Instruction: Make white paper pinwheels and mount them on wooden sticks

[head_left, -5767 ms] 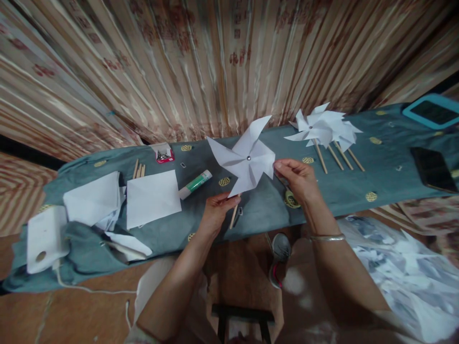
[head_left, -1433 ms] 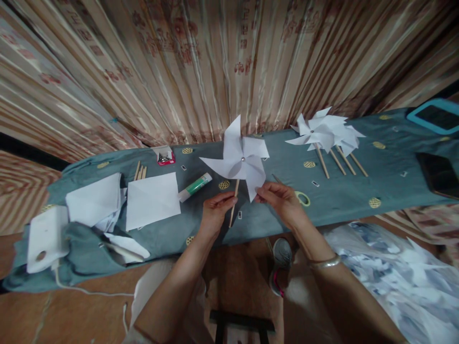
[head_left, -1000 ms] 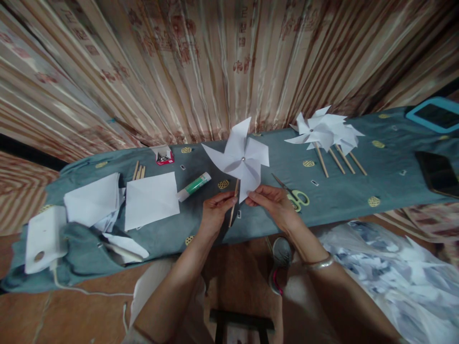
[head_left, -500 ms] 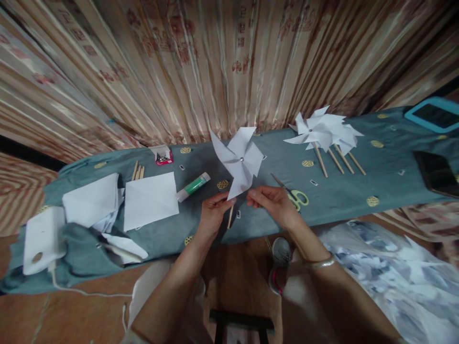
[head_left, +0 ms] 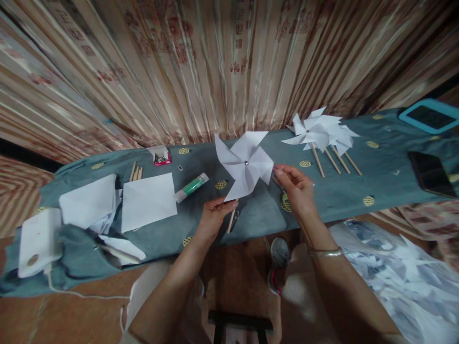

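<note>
A white paper pinwheel (head_left: 245, 163) with a metal pin at its hub stands on a thin wooden stick (head_left: 231, 220). My left hand (head_left: 214, 218) is closed round the stick just below the blades. At the wheel's right edge, my right hand (head_left: 296, 187) pinches a blade tip between thumb and fingers. Both hands hover above the blue-grey cloth (head_left: 330, 186) that covers the table.
Several finished pinwheels (head_left: 319, 131) lie at the back right. A green glue stick (head_left: 191, 186), white paper sheets (head_left: 148, 200), spare sticks (head_left: 135, 171) and a small red pin box (head_left: 160, 156) lie to the left. A dark phone (head_left: 430, 174) and teal-framed tablet (head_left: 428, 114) sit far right.
The pinwheel has turned on its pin. My right hand has moved from the lower blade up and to the right, onto the right blade tip, covering the scissors.
</note>
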A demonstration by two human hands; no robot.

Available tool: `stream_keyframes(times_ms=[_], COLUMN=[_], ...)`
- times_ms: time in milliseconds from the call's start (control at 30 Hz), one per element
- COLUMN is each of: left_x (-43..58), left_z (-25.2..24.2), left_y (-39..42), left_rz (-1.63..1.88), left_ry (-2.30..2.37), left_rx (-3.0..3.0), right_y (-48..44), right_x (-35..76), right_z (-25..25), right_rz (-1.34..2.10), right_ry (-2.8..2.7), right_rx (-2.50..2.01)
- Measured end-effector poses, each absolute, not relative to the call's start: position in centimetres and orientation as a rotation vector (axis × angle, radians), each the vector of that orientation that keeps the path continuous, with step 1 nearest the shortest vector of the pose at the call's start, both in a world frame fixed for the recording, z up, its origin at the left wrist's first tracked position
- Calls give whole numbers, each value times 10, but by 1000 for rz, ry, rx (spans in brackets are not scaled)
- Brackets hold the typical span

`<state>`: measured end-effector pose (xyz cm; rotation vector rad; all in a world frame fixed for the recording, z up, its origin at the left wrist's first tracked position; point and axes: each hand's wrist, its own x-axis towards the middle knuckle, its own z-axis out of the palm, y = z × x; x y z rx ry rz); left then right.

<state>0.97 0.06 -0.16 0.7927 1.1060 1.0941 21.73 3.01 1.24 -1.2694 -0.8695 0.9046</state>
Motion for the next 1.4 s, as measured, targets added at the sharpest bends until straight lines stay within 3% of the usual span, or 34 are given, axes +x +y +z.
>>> stream_keyframes(times_ms=[1400], left_x=[13], left_z=[-1], left_y=[4], left_rz=[1129], left_ry=[1195], left_rx=[816], right_y=[13], right_x=[191], right_z=[16], right_rz=[1259], right_ry=[-853], right_rx=[-1225])
